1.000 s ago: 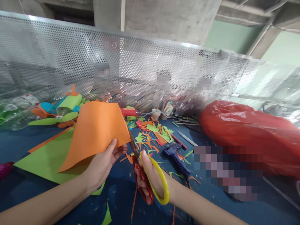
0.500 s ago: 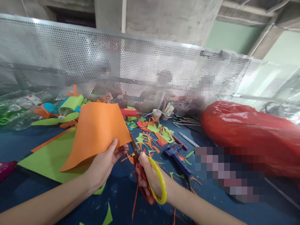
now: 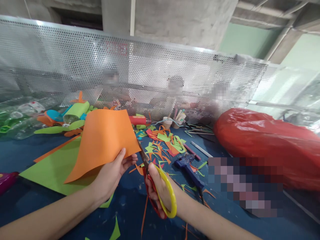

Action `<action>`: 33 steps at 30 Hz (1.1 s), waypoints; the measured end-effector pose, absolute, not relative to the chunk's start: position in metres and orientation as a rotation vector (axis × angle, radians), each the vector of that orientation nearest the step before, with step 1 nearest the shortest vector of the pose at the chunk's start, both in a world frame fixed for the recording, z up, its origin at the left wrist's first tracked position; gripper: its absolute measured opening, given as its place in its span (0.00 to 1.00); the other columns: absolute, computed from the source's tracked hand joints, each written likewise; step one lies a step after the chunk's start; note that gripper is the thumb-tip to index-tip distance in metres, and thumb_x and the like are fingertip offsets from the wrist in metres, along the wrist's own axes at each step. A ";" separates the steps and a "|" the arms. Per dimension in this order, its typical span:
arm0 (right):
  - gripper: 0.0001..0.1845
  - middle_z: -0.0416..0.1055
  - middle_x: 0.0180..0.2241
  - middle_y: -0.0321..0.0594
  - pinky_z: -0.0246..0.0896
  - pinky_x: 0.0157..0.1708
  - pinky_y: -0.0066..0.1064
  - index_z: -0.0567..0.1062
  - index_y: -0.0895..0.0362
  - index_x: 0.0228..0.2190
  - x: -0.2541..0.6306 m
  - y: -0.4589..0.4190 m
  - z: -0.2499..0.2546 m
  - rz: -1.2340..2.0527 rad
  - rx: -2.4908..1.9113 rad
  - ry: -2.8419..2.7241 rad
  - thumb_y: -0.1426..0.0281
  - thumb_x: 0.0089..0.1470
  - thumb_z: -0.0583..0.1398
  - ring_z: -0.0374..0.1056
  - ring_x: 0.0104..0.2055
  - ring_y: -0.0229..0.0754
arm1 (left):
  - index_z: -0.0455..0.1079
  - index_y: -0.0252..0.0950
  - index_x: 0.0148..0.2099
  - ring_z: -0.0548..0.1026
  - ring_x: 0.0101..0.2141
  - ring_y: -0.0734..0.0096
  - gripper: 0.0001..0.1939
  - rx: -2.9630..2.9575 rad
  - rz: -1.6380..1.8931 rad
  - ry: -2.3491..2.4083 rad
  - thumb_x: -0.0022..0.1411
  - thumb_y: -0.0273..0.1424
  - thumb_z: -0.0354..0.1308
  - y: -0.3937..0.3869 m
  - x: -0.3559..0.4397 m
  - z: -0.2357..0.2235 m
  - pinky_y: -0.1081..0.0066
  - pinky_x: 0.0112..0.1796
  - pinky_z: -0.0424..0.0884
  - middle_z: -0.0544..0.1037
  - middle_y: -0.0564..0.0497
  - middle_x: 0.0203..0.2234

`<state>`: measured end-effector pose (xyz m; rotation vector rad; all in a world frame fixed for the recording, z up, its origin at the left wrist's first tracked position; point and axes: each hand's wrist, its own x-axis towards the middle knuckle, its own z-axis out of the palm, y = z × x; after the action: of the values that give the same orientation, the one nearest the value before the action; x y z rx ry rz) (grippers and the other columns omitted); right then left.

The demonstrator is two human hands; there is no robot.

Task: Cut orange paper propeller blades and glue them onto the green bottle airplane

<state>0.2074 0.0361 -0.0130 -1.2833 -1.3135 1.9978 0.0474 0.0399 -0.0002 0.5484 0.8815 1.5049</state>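
A curved sheet of orange paper (image 3: 105, 140) is pinched at its lower right edge by my left hand (image 3: 113, 173), thumb on top and fingers beneath. My right hand (image 3: 158, 190) grips scissors (image 3: 170, 196) with one yellow and one red handle loop. Their dark blades (image 3: 143, 155) point up and away from me and meet the paper's right edge near its corner. Under the orange sheet, green paper (image 3: 47, 170) lies on the blue table (image 3: 130, 213), with another orange edge showing behind it.
Paper scraps (image 3: 160, 143) litter the middle of the table. A blue glue gun (image 3: 189, 170) lies right of the scissors, near a big red plastic bag (image 3: 265, 146). Plastic bottles (image 3: 22, 116) and paper shapes (image 3: 77, 110) stand at left. Behind rises a perforated metal screen (image 3: 150, 63).
The scissor handles have drawn slightly closer together. The orange paper and my left hand are almost where they were.
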 end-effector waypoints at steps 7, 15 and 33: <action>0.28 0.57 0.10 0.25 0.56 0.05 0.23 0.61 0.54 0.21 0.198 0.030 0.000 1.830 -1.467 -1.357 0.44 0.57 0.46 0.55 0.06 0.33 | 0.74 0.35 0.35 0.80 0.30 0.68 0.07 0.553 1.516 0.881 0.63 0.23 0.55 0.041 0.046 0.001 0.71 0.37 0.76 0.81 0.50 0.27; 0.29 0.66 0.16 0.37 0.59 0.17 0.26 0.63 0.54 0.21 0.207 0.016 0.012 1.708 -1.400 -1.514 0.43 0.54 0.48 0.65 0.17 0.38 | 0.73 0.33 0.36 0.79 0.28 0.69 0.03 0.568 1.523 0.862 0.60 0.24 0.58 0.042 0.046 0.004 0.71 0.36 0.76 0.81 0.49 0.27; 0.28 0.66 0.20 0.39 0.66 0.33 0.35 0.67 0.56 0.22 0.204 0.015 0.014 1.710 -1.254 -1.373 0.43 0.50 0.53 0.66 0.24 0.40 | 0.75 0.32 0.35 0.79 0.30 0.64 0.14 0.739 1.404 0.831 0.49 0.37 0.69 0.023 0.053 0.001 0.72 0.33 0.75 0.81 0.48 0.27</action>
<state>0.2044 0.0154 0.0138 -1.2539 -1.3729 1.7101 0.0529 0.0227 0.0014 0.7394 0.8314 1.4039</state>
